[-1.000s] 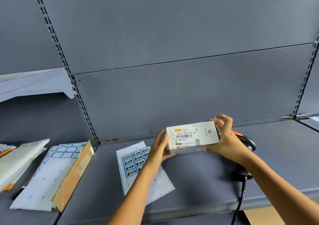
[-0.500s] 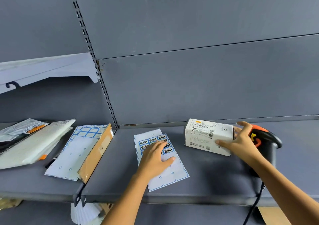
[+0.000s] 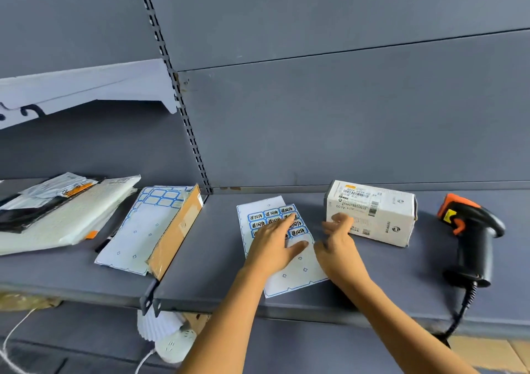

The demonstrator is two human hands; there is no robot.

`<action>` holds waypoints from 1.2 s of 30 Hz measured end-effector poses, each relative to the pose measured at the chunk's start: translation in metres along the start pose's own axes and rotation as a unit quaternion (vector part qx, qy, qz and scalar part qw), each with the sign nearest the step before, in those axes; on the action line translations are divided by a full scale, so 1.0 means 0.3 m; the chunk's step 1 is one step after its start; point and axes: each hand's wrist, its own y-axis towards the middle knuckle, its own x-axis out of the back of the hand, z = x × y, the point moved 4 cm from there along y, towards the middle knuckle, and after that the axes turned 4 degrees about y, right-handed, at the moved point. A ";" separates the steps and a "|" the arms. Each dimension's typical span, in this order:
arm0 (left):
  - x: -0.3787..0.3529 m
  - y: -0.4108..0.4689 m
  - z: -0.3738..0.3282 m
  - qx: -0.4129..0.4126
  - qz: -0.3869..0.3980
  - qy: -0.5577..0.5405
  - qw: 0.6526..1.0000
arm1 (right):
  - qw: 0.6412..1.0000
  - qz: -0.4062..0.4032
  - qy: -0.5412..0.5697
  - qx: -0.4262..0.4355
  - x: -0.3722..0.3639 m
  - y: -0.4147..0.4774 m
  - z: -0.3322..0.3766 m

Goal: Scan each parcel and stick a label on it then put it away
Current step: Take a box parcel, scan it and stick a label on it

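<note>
The left hand (image 3: 272, 247) lays its fingers (image 3: 286, 221) straight and spread on the label sheet (image 3: 298, 276), hiding several blue labels. The right hand (image 3: 338, 244), blurred, has its fingers loosely curled just beside the sheet, covering the near corner of the white parcel (image 3: 378, 216), which stands on the shelf (image 3: 215, 244) between sheet and scanner (image 3: 473, 236).

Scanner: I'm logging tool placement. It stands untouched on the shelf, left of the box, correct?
Not left: the head view shows the scanner standing untouched on the shelf, right of the box.
</note>
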 end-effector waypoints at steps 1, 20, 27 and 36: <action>-0.001 -0.002 0.003 -0.004 0.000 -0.004 1.000 | 1.000 -0.003 0.001 -0.019 -0.015 0.013 -0.006; 0.004 -0.011 -0.024 -0.147 -0.142 0.002 0.979 | 0.977 -0.083 0.184 -0.065 0.021 0.047 -0.053; 0.022 -0.039 -0.039 -0.133 -0.174 -0.024 0.975 | 0.973 -0.058 0.224 -0.022 0.012 0.052 -0.054; 0.036 -0.044 -0.043 -0.120 -0.190 -0.028 0.974 | 0.976 -0.047 0.211 0.027 0.001 0.053 -0.046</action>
